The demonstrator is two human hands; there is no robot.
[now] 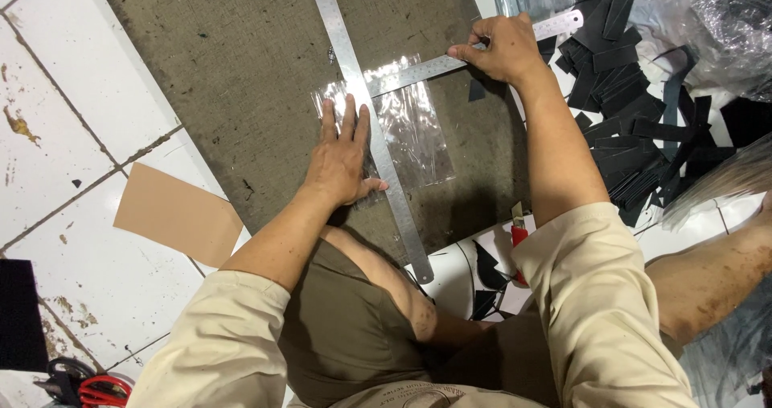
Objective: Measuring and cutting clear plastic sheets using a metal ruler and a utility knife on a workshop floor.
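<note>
The left hand (342,155) lies flat with open fingers, pressing the clear thin plastic sheet (402,127) and the long steel L-shaped ruler (378,143) onto the rough grey-brown mat (241,70). The right hand (503,48) pinches the short arm of this ruler at its far end. Beyond that grip lie cut black strips (627,94).

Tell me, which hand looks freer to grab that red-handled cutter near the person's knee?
Probably the right hand: it only steadies the shorter steel ruler, and the red-handled cutter lies under that arm. The left hand presses flat on the clear plastic sheet beside the long ruler.
</note>
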